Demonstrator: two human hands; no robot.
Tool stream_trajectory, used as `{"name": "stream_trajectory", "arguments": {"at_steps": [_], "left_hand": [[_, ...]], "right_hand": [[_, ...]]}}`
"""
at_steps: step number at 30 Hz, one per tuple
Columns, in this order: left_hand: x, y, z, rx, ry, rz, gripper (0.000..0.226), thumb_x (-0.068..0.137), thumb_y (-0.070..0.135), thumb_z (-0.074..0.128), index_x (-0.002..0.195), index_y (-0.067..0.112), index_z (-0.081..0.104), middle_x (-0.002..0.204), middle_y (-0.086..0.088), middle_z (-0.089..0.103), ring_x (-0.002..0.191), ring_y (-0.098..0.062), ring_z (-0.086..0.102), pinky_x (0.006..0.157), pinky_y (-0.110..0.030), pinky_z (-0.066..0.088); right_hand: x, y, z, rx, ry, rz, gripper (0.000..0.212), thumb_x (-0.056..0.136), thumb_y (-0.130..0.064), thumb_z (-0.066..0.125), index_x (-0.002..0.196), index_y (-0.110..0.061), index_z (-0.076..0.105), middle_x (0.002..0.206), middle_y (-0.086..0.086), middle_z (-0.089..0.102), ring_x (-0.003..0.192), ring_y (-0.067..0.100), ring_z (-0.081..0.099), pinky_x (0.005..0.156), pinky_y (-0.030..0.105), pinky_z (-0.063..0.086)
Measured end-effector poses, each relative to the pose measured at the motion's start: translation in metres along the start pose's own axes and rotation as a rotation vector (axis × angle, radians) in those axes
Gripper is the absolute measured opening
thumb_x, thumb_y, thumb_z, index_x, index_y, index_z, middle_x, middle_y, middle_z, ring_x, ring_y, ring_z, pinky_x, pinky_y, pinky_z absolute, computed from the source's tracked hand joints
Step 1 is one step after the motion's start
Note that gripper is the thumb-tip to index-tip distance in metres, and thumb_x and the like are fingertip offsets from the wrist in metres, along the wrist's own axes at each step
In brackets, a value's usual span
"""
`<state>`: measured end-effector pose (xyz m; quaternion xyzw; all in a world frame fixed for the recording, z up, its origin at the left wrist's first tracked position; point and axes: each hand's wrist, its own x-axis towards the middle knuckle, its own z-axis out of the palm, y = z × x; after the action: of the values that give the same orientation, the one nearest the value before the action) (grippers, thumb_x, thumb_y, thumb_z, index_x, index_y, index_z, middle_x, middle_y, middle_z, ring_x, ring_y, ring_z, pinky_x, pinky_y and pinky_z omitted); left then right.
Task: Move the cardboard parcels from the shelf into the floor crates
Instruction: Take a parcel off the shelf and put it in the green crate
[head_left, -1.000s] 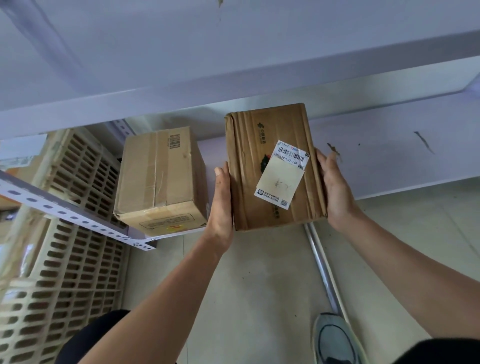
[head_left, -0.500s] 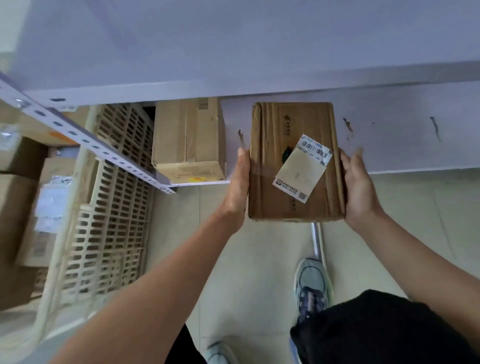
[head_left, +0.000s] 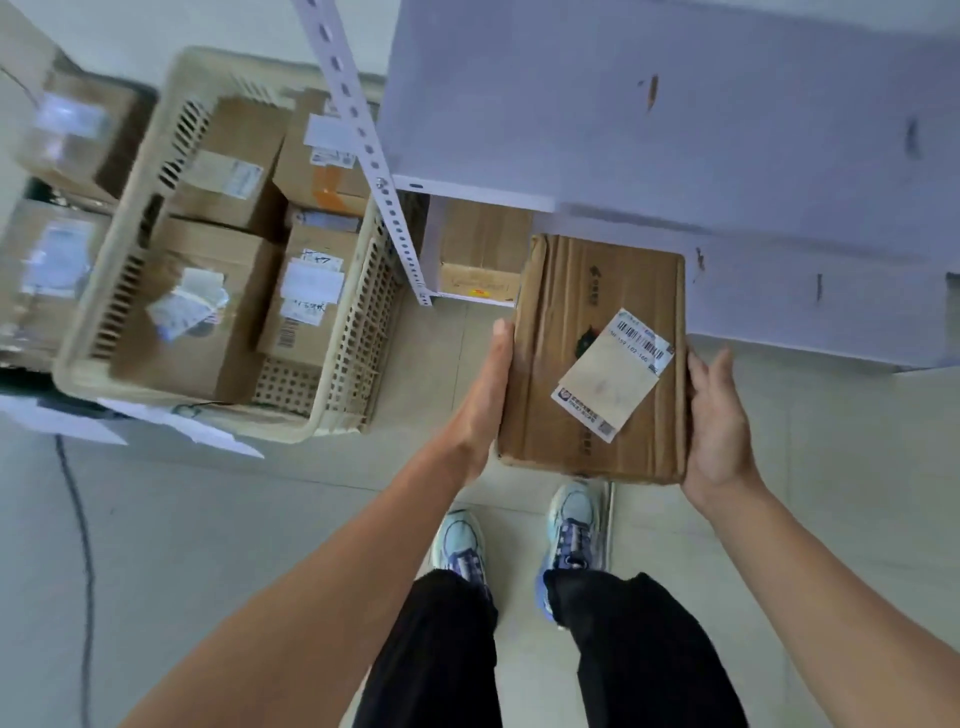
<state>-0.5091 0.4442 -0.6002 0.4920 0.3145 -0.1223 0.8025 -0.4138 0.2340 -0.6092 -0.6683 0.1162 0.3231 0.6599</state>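
While the parcel hangs between two palms: the step, as I judge it, is the carry left to the crate, and only side pressure holds the load.
Crate: on the floor, already stacked with boxes; free room seems to be at its near right corner, so aim there.
Post: stands at the crate's right wall; pass in front of it rather than clip it.
Left hand: right of the crate, fingers straight and together, flat on the parcel's left side; press evenly.
Parcel: right of the crate, in the air above the shoes, label up; hold it level, lower it in, don't drop it.
Right hand: farthest from the crate, fingers straight and close, palm on the right side; whether any tip hooks beneath, I cannot tell.
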Motion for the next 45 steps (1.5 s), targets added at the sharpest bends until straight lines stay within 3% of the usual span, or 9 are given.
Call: {"name": "stream_trajectory", "arguments": {"at_steps": [5, 18, 23, 25, 28, 32, 36, 41, 45], "left_hand": [[-0.099, 0.062, 0.019, -0.033, -0.004, 0.021, 0.065, 0.110, 0.069, 0.012, 0.106, 0.065, 0.076, 0.111, 0.030, 0.079, 0.109, 0.011, 0.072, 0.083, -0.009, 0.057], [-0.329, 0.161, 0.056, -0.055, 0.312, 0.124, 0.083, 0.088, 0.097, 0.027, 0.141, 0.045, 0.065, 0.127, 0.013, 0.079, 0.117, -0.009, 0.076, 0.104, -0.031, 0.056], [-0.391, 0.168, 0.032, -0.130, 0.333, 0.155, 0.064, 0.095, 0.091, 0.025, 0.116, 0.060, 0.077, 0.119, 0.020, 0.080, 0.113, -0.002, 0.075, 0.097, -0.024, 0.060], [-0.414, 0.179, 0.009, -0.121, 0.310, 0.203, 0.058, 0.101, 0.083, 0.023, 0.109, 0.065, 0.077, 0.114, 0.027, 0.079, 0.108, 0.006, 0.075, 0.084, -0.013, 0.059], [-0.448, 0.186, -0.030, -0.098, 0.384, 0.241, 0.072, 0.102, 0.083, 0.024, 0.145, 0.042, 0.066, 0.137, 0.008, 0.075, 0.129, -0.012, 0.070, 0.115, -0.038, 0.053], [-0.486, 0.195, -0.100, -0.102, 0.419, 0.263, 0.072, 0.100, 0.086, 0.024, 0.144, 0.043, 0.061, 0.142, 0.007, 0.071, 0.137, -0.018, 0.063, 0.128, -0.053, 0.037], [-0.523, 0.200, -0.170, -0.106, 0.423, 0.229, 0.050, 0.097, 0.088, 0.030, 0.118, 0.059, 0.063, 0.123, 0.019, 0.077, 0.129, -0.014, 0.067, 0.126, -0.054, 0.039], [-0.543, 0.199, -0.244, -0.130, 0.463, 0.224, 0.078, 0.089, 0.090, 0.037, 0.148, 0.043, 0.056, 0.135, 0.003, 0.077, 0.127, -0.023, 0.072, 0.118, -0.055, 0.050], [-0.544, 0.198, -0.302, -0.170, 0.504, 0.135, 0.089, 0.087, 0.094, 0.031, 0.134, 0.030, 0.071, 0.118, -0.002, 0.083, 0.111, -0.024, 0.080, 0.106, -0.046, 0.060]], "right_hand": [[-0.081, -0.069, 0.025, -0.039, -0.034, -0.030, 0.066, 0.103, -0.075, 0.025, 0.147, -0.039, 0.059, 0.143, 0.001, 0.069, 0.132, 0.024, 0.066, 0.103, 0.049, 0.057], [-0.251, -0.209, 0.075, -0.117, -0.288, -0.055, 0.061, 0.100, -0.079, 0.033, 0.141, -0.045, 0.063, 0.136, 0.000, 0.073, 0.129, 0.028, 0.068, 0.108, 0.061, 0.052], [-0.296, -0.219, 0.117, -0.172, -0.367, -0.074, 0.066, 0.092, -0.088, 0.037, 0.140, -0.050, 0.063, 0.134, -0.006, 0.074, 0.126, 0.023, 0.070, 0.102, 0.053, 0.057], [-0.308, -0.220, 0.144, -0.194, -0.386, -0.096, 0.067, 0.090, -0.089, 0.037, 0.138, -0.050, 0.064, 0.130, -0.006, 0.076, 0.118, 0.020, 0.074, 0.092, 0.045, 0.063], [-0.328, -0.218, 0.195, -0.184, -0.422, -0.081, 0.069, 0.091, -0.087, 0.038, 0.141, -0.046, 0.062, 0.128, -0.004, 0.077, 0.115, 0.020, 0.075, 0.092, 0.045, 0.064], [-0.348, -0.200, 0.273, -0.147, -0.451, -0.058, 0.059, 0.097, -0.079, 0.037, 0.134, -0.046, 0.068, 0.132, 0.000, 0.075, 0.122, 0.023, 0.072, 0.100, 0.051, 0.059], [-0.370, -0.174, 0.345, -0.138, -0.457, -0.018, 0.056, 0.095, -0.082, 0.039, 0.131, -0.051, 0.069, 0.132, -0.003, 0.075, 0.122, 0.023, 0.072, 0.101, 0.051, 0.058], [-0.385, -0.146, 0.415, -0.141, -0.455, 0.032, 0.069, 0.092, -0.086, 0.041, 0.143, -0.045, 0.061, 0.139, 0.001, 0.071, 0.130, 0.028, 0.066, 0.110, 0.057, 0.051], [-0.384, -0.125, 0.472, -0.150, -0.413, 0.016, 0.071, 0.092, -0.079, 0.043, 0.148, -0.038, 0.056, 0.136, 0.002, 0.073, 0.125, 0.025, 0.069, 0.102, 0.049, 0.057]]}}
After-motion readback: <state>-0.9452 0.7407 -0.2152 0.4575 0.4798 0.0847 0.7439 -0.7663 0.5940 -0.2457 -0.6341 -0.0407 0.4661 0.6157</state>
